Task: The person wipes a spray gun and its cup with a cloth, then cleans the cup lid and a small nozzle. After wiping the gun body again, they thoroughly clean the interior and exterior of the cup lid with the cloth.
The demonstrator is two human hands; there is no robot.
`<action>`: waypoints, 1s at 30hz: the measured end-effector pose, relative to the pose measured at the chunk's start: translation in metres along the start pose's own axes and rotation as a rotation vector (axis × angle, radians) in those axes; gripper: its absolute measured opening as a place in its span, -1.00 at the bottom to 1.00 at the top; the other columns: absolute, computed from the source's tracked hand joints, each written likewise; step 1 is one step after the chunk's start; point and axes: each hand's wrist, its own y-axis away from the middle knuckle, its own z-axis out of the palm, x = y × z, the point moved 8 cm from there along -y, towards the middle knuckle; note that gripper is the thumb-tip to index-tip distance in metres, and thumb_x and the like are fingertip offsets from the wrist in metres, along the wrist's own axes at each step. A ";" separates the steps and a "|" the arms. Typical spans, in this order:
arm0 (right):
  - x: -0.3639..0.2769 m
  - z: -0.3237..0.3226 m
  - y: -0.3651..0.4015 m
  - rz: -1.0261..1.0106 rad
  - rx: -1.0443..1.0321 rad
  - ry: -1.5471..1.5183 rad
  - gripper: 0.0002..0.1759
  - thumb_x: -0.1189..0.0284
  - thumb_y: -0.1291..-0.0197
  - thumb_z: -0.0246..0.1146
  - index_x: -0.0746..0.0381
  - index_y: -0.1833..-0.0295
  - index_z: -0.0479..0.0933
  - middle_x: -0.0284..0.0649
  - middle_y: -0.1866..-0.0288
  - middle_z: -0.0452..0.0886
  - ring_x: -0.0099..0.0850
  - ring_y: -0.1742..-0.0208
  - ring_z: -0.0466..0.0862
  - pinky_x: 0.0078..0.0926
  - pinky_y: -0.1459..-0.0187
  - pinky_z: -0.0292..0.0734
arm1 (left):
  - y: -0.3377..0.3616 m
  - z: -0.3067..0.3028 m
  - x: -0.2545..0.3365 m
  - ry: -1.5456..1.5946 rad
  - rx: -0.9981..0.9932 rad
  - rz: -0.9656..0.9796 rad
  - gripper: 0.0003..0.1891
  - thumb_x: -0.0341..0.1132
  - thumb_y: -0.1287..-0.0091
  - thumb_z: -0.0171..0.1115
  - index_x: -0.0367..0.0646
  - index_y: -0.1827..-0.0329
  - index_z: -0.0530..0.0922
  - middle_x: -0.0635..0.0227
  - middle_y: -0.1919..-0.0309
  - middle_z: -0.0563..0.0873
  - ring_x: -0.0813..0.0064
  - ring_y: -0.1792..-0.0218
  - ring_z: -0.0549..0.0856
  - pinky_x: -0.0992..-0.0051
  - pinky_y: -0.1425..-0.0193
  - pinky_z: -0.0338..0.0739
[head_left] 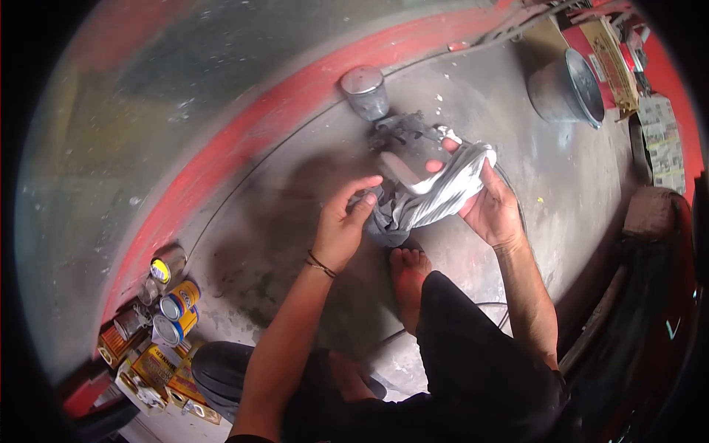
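Note:
A grey-and-white striped cloth (443, 190) hangs bunched over my right hand (493, 210). The thumb presses on its near side, and fingertips show beyond the far edge. Its darker folds droop to the left, close above the floor and my bare foot (410, 277). At the left end of the cloth is my left hand (342, 225), thumb and forefinger apart with a gap between them. The thumb tip is right beside the cloth's grey folds, and the other fingers are mostly hidden. Behind the cloth, a crumpled dark grey rag (405, 131) lies on the floor.
A small metal can (365, 92) stands near the red-edged wall. Back right are a large grey bucket (559, 92) and a cardboard box (613, 66). Several paint tins (181, 299) and yellow boxes (156, 365) crowd the lower left. A thin cable crosses the floor behind the can.

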 end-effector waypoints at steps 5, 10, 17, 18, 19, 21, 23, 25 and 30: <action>0.023 -0.068 0.006 0.024 0.272 0.235 -0.26 -0.10 -0.73 -0.07 0.16 -0.73 0.15 0.05 -0.39 0.65 -0.14 -0.33 0.74 -0.16 -0.33 0.68 | -0.005 0.087 -0.079 0.787 0.087 -0.298 -0.66 -0.16 -0.76 0.12 -0.08 -0.44 0.58 0.35 -0.16 0.71 0.54 -0.08 0.70 0.43 -0.19 0.63; 0.013 -0.066 0.030 -0.515 0.552 1.266 -0.46 0.20 -0.65 0.26 0.25 -0.55 0.42 -0.16 -0.25 0.74 -0.28 -0.23 0.71 -0.28 -0.30 0.59 | -0.013 0.160 -0.078 1.159 0.238 -0.375 -0.62 -0.03 -0.73 0.17 -0.12 -0.34 0.61 0.40 -0.16 0.67 0.52 -0.23 0.63 0.40 -0.38 0.52; -0.002 -0.155 0.087 -0.203 0.923 0.480 -0.72 0.30 -0.61 0.32 0.16 -0.27 0.71 -0.40 0.06 0.82 -0.65 0.15 0.65 -0.58 0.10 0.53 | -0.127 0.142 -0.085 1.006 0.248 -0.559 0.47 0.53 -0.31 0.34 -0.36 -0.78 -0.40 -0.14 -0.78 0.00 -0.07 -0.79 0.03 -0.17 -0.80 -0.06; -0.005 -0.163 0.098 -0.176 0.888 0.427 -0.74 0.31 -0.60 0.33 0.14 -0.25 0.72 -0.45 0.09 0.81 -0.74 0.21 0.59 -0.64 0.18 0.47 | -0.152 0.139 -0.089 1.085 0.271 -0.536 0.50 0.54 -0.28 0.36 -0.39 -0.77 -0.42 -0.14 -0.80 -0.11 -0.08 -0.81 -0.06 -0.24 -0.78 -0.04; -0.011 -0.157 0.106 -0.120 0.869 0.353 -0.77 0.31 -0.60 0.33 0.13 -0.21 0.74 -0.54 0.16 0.79 -0.77 0.28 0.51 -0.67 0.21 0.39 | -0.175 0.141 -0.108 1.215 0.340 -0.651 0.49 0.57 -0.22 0.38 -0.32 -0.80 -0.31 -0.08 -0.79 -0.07 -0.06 -0.79 -0.01 -0.21 -0.77 -0.02; -0.029 -0.152 0.125 -0.016 0.858 0.490 -0.72 0.18 -0.57 0.34 0.14 -0.10 0.77 -0.57 0.22 0.73 -0.76 0.31 0.47 -0.69 0.23 0.35 | -0.176 0.148 -0.097 1.163 0.375 -0.657 0.44 0.58 -0.19 0.37 -0.20 -0.83 -0.19 -0.02 -0.75 0.00 -0.02 -0.76 0.05 -0.17 -0.76 0.01; -0.040 -0.150 0.133 0.034 0.832 0.471 -0.63 0.04 -0.55 0.30 0.12 -0.03 0.79 -0.53 0.24 0.71 -0.73 0.31 0.48 -0.69 0.22 0.33 | -0.180 0.150 -0.100 1.112 0.443 -0.643 0.33 0.60 -0.12 0.35 0.03 -0.83 0.00 0.09 -0.66 0.13 0.05 -0.65 0.21 -0.11 -0.75 0.03; -0.059 -0.124 0.126 -0.051 0.898 0.492 -0.55 0.01 -0.62 0.23 0.14 -0.20 0.77 -0.42 0.05 0.70 -0.58 0.19 0.56 -0.51 0.09 0.49 | -0.174 0.148 -0.112 1.076 0.512 -0.656 0.23 0.59 -0.13 0.35 0.05 -0.75 0.16 0.15 -0.59 0.26 0.11 -0.58 0.30 -0.14 -0.67 0.15; -0.093 -0.026 0.069 -0.347 0.610 1.283 -0.54 0.10 -0.63 0.22 0.08 -0.43 0.67 -0.21 -0.06 0.70 -0.34 -0.07 0.71 -0.24 -0.11 0.62 | -0.108 0.129 -0.078 1.230 0.577 -0.477 -0.44 0.15 -0.31 0.54 -0.05 -0.12 0.57 0.36 -0.07 0.66 0.33 -0.16 0.64 0.08 -0.33 0.47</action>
